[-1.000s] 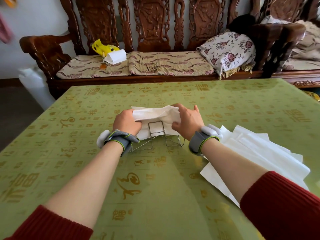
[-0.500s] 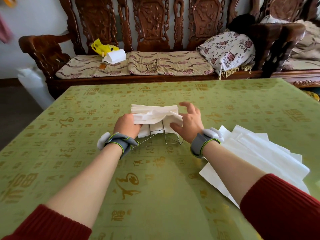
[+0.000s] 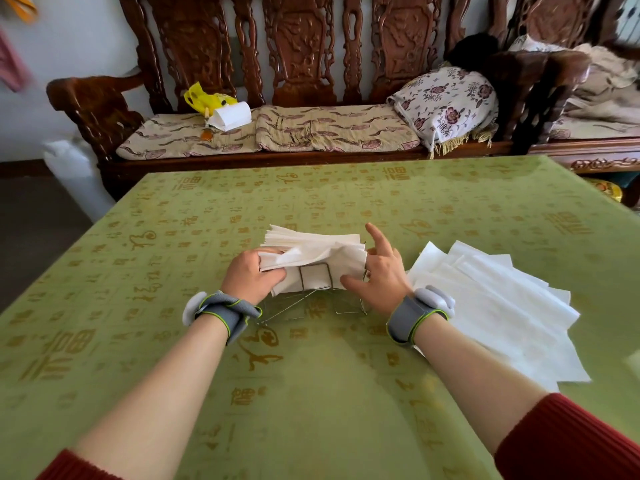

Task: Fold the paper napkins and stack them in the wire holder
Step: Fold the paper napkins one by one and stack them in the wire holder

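Observation:
A wire holder (image 3: 313, 296) stands in the middle of the green table (image 3: 311, 393), packed with several folded white napkins (image 3: 311, 247). My left hand (image 3: 251, 277) grips the left end of the front folded napkin at the holder. On the holder's right side my right hand (image 3: 377, 277) has straight spread fingers, with its thumb by the napkins' lower right corner. A loose pile of unfolded white napkins (image 3: 491, 306) lies flat on the table just right of my right wrist.
A carved wooden bench (image 3: 298, 81) with cushions runs behind the table's far edge. On it lie a yellow bag (image 3: 204, 100), a white paper roll (image 3: 233, 116) and a flowered pillow (image 3: 446, 102).
My right hand has let go of the napkins and spread its fingers beside the holder. The napkin bundle has sunk lower into the holder. My left hand keeps its hold.

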Tool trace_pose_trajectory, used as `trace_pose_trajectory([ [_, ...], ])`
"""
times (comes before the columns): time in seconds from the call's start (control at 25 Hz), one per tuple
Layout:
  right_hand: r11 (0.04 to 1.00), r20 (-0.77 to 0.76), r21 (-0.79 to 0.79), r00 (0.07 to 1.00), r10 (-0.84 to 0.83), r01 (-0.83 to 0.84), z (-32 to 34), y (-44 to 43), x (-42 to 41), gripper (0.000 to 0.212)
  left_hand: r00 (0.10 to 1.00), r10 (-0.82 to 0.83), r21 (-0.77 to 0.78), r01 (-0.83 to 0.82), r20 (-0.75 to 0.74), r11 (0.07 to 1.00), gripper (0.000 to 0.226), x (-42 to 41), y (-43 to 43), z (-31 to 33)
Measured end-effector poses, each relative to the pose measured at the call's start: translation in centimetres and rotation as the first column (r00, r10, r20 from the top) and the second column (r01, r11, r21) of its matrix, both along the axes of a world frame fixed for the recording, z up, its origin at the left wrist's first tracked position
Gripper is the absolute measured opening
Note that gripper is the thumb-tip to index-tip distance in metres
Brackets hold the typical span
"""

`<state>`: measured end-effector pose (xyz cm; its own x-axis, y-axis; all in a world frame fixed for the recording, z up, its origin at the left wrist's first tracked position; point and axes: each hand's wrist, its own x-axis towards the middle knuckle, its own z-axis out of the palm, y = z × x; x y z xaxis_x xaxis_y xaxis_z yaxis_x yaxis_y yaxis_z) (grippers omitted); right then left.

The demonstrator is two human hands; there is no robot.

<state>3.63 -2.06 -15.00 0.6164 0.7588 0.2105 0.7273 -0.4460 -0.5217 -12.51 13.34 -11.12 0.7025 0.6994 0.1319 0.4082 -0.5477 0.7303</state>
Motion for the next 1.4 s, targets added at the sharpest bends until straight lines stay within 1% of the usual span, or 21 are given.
trace_pose_trajectory([
  [0.08, 0.989, 0.001, -0.144, 0.999, 0.045, -0.044, 0.9, -0.8, 0.0, 0.04, 0.999, -0.013, 0.016, 0.014, -0.043, 1.0, 0.042, -0.8, -0.5, -0.1],
  [0.2, 0.973, -0.109, -0.209, 0.991, 0.076, -0.097, 3.7, -1.2, 0.0, 0.067, 0.998, -0.042, 0.069, 0.045, -0.039, 0.997, 0.025, -1.2, -0.2, 0.2],
  [0.28, 0.96, -0.144, -0.219, 0.979, 0.147, -0.176, 5.1, -0.6, 0.3, 0.071, 1.0, -0.003, 0.049, 0.004, -0.011, 0.999, 0.013, -1.0, 0.5, 0.8],
  [0.32, 0.945, -0.126, -0.236, 0.972, 0.2, -0.225, 5.3, -0.2, 0.5, 0.074, 1.0, 0.014, 0.037, -0.013, -0.01, 0.999, 0.014, -0.9, 0.9, 1.0],
  [0.4, 0.911, -0.129, -0.305, 0.96, 0.249, -0.277, 5.0, 0.5, 0.6, 0.083, 0.999, 0.026, 0.042, -0.024, -0.042, 0.999, 0.018, -0.5, 1.6, 0.9],
  [0.44, 0.921, -0.17, -0.291, 0.961, 0.216, -0.259, 4.5, 0.7, 0.5, 0.081, 0.997, 0.032, 0.056, -0.028, -0.068, 0.998, 0.017, -0.3, 1.7, 0.8],
  [0.52, 0.968, -0.262, -0.176, 0.957, 0.128, -0.178, 3.7, 1.2, 0.4, 0.071, 0.99, 0.06, 0.094, -0.048, -0.124, 0.994, 0.012, 0.1, 1.9, 0.3],
  [0.68, 0.983, -0.415, 0.09, 0.891, 0.185, -0.162, 2.7, 1.7, 0.5, 0.031, 0.977, 0.109, 0.228, -0.065, -0.184, 0.972, 0.013, 0.1, 2.1, -0.1],
  [0.76, 0.977, -0.451, 0.166, 0.871, 0.194, -0.131, 2.5, 1.5, 0.4, 0.025, 0.965, 0.134, 0.287, -0.066, -0.224, 0.956, 0.014, 0.1, 2.4, -0.3],
  [0.8, 0.975, -0.43, 0.177, 0.88, 0.202, -0.137, 2.3, 1.5, 0.4, 0.027, 0.957, 0.144, 0.303, -0.063, -0.252, 0.951, 0.013, 0.2, 2.5, -0.3],
  [0.84, 0.974, -0.367, 0.155, 0.906, 0.212, -0.165, 2.2, 1.6, 0.2, 0.031, 0.947, 0.147, 0.313, -0.053, -0.285, 0.948, 0.012, 0.3, 2.5, -0.2],
  [0.92, 0.975, -0.24, 0.045, 0.945, 0.223, -0.219, 2.0, 1.9, -0.1, 0.045, 0.919, 0.137, 0.306, -0.019, -0.369, 0.952, 0.012, 0.8, 2.4, 0.1],
  [0.96, 0.975, -0.224, 0.004, 0.95, 0.218, -0.223, 1.9, 2.0, 0.0, 0.05, 0.897, 0.125, 0.297, 0.007, -0.424, 0.955, 0.012, 1.0, 2.4, 0.3],
  [1.0, 0.976, -0.23, 0.003, 0.95, 0.213, -0.218, 1.8, 2.1, 0.1, 0.049, 0.869, 0.115, 0.29, 0.034, -0.482, 0.956, 0.013, 1.3, 2.3, 0.7],
  [1.08, 0.981, -0.251, 0.088, 0.949, 0.191, -0.174, 1.6, 2.3, 0.6, 0.038, 0.838, 0.103, 0.27, 0.055, -0.535, 0.961, 0.015, 1.4, 2.2, 1.2],
  [1.12, 0.984, -0.235, 0.111, 0.959, 0.162, -0.139, 1.5, 2.4, 0.8, 0.032, 0.854, 0.095, 0.26, 0.048, -0.511, 0.965, 0.012, 1.3, 2.2, 1.3],
  [1.16, 0.989, -0.173, 0.1, 0.977, 0.123, -0.107, 1.4, 2.6, 0.8, 0.029, 0.89, 0.085, 0.248, 0.032, -0.447, 0.968, 0.008, 1.1, 2.3, 1.4],
  [1.24, 0.997, 0.006, 0.043, 0.998, 0.069, -0.07, 1.3, 2.9, 0.7, 0.027, 0.964, 0.071, 0.244, -0.006, -0.257, 0.97, 0.005, 0.5, 2.2, 1.3],
  [1.28, 0.997, 0.075, 0.033, 0.995, 0.064, -0.067, 1.4, 3.1, 0.5, 0.027, 0.978, 0.065, 0.254, -0.013, -0.198, 0.967, 0.005, 0.3, 2.2, 1.2],
  [1.32, 0.998, 0.122, 0.027, 0.991, 0.061, -0.065, 1.5, 3.1, 0.3, 0.026, 0.982, 0.061, 0.272, -0.01, -0.18, 0.962, 0.006, 0.1, 2.2, 1.1],
  [1.4, 0.999, 0.15, 0.004, 0.988, 0.045, -0.046, 1.7, 3.6, 0.0, 0.026, 0.977, 0.057, 0.326, 0.013, -0.206, 0.945, 0.007, 0.1, 2.4, 0.7],
])
